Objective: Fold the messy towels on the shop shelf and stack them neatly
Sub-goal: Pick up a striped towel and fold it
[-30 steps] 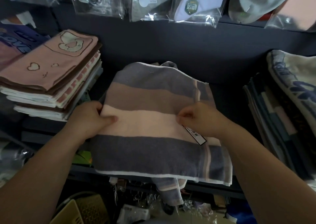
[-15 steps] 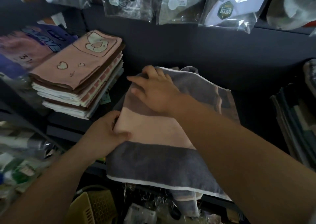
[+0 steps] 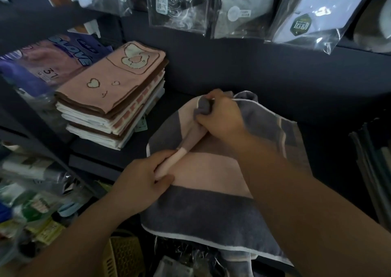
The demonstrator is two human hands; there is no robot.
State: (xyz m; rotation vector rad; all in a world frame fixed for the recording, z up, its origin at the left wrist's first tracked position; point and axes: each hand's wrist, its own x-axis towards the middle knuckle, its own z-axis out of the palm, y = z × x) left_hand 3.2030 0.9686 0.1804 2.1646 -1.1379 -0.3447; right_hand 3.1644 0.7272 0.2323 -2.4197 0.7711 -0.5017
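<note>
We seem mid-fold on the striped towel [image 3: 211,209], lying over the shelf's [image 3: 93,149] front edge beside the folded stack [image 3: 110,98]: left hand [image 3: 139,179] pinching its left hem, right hand [image 3: 220,115] clutching the far-left corner, both hands next needing to carry that side across squarely.

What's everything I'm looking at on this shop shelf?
shelf: one, dark, across the middle.
striped towel: one, grey, brown and pink, centre of the shelf.
folded towel stack: one stack, pink on top, brown and white below, left of the striped towel.
purple package: one, purple, far left.
plastic packets: at least four, clear, hanging along the top.
basket: one, yellow, below the shelf.
dark fabrics: one pile, dark, right edge.
left hand: one, gripping the towel's pink fold.
right hand: one, gripping its grey far edge.
</note>
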